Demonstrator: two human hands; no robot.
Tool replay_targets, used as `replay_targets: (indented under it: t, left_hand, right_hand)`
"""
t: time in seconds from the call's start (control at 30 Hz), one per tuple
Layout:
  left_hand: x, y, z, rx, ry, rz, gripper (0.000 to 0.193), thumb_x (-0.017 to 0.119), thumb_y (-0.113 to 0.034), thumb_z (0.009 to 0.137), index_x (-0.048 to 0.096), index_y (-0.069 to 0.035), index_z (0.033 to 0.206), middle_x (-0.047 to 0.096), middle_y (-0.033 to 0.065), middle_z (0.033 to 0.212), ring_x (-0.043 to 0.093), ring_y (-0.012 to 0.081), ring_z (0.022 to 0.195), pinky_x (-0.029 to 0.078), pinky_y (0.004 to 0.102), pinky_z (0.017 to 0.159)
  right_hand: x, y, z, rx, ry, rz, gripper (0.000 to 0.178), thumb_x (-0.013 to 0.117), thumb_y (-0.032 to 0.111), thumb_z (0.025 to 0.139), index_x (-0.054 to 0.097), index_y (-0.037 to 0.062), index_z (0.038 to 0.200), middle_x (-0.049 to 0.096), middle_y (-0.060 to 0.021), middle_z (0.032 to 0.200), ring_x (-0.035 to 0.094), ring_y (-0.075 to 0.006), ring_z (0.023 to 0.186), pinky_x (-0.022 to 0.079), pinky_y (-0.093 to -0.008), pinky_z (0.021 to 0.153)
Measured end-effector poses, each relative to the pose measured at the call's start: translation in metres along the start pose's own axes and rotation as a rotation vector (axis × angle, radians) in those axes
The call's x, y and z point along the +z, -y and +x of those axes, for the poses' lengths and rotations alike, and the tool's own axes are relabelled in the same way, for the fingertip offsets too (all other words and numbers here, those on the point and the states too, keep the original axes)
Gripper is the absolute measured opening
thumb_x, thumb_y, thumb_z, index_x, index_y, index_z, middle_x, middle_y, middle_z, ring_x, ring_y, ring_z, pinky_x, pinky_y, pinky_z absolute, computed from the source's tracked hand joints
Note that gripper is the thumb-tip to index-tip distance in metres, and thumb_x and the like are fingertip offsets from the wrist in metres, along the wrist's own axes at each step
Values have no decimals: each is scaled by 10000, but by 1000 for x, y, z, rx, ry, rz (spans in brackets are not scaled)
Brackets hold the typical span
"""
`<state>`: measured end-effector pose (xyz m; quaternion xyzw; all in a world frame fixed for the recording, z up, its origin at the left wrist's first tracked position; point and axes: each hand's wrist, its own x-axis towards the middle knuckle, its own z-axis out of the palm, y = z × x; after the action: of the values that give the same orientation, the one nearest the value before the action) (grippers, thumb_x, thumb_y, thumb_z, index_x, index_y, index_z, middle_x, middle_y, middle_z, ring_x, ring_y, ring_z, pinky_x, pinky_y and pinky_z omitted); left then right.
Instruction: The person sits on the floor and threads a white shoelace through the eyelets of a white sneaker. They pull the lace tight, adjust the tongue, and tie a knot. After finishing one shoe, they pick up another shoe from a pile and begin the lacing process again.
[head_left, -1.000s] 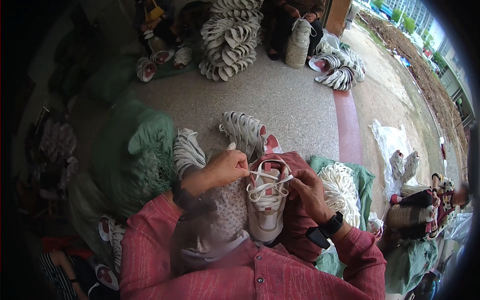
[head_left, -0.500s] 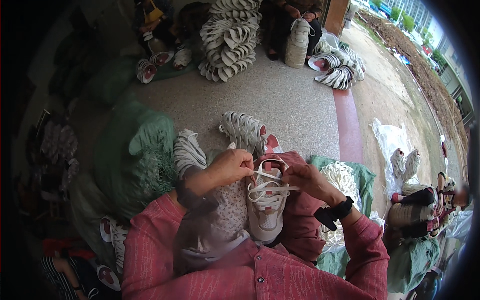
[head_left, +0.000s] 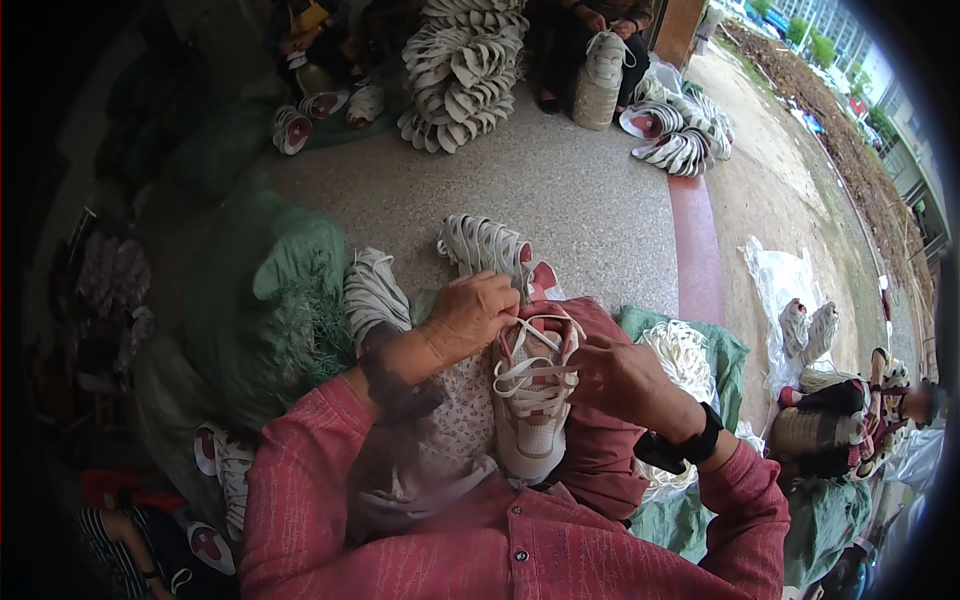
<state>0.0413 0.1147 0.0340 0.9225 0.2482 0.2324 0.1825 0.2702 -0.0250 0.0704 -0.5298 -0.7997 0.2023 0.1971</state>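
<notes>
One shoe (head_left: 532,400), white with pink trim, lies sole-down on the person's lap, toe toward the body and collar pointing away. White lace (head_left: 535,372) crosses its upper in several rows, with a loop hanging free at the right side near the top eyelets. The left hand (head_left: 470,315) rests on the upper left edge of the shoe, its fingers curled and pressed together around what seems to be a lace end, though the pinch itself is hidden under the knuckles. The right hand (head_left: 625,378) sits against the shoe's right side, fingers bent inward and gripping the lace beside the eyelets; a black watch (head_left: 685,445) wraps that wrist. Both forearms wear red sleeves (head_left: 300,480), and a flowered cloth (head_left: 455,425) covers the lap under the shoe.

Just beyond the hands, more white shoes (head_left: 485,245) lie on the speckled floor (head_left: 580,200), and a bundle of white laces (head_left: 685,350) rests on a green sack (head_left: 720,345) at the right. Farther off stands a tall stack of shoes (head_left: 460,70), with another person's hands (head_left: 610,15) working a shoe beside it.
</notes>
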Motion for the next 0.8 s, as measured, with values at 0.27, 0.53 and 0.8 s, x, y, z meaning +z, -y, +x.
replay_targets:
  t: [0.27,0.53,0.8]
  left_hand:
    - [-19,5,-19,-112,60,-17,287,767,-145,735,627,-104,982,575,68,976,583,259,986,489,367,839]
    - [-19,-31,-46,87,293,-173,443,826,-185,695,614,-109,1077,505,66,1169,508,263,1118,414,361,980]
    - [-13,-15,-32,37,366,-400,260,778,-254,775,657,-85,931,593,36,956,518,236,1000,409,353,903]
  right_hand:
    - [11,-28,7,-96,122,330,252,721,60,798,683,48,1048,615,-97,1011,649,-242,898,523,-356,747]
    - [-13,-38,16,124,349,549,246,704,170,859,657,17,1045,661,-106,952,650,-232,883,508,-364,751]
    - [-5,-18,-11,10,148,73,178,700,191,823,690,95,973,681,-149,773,676,-345,754,523,-435,685]
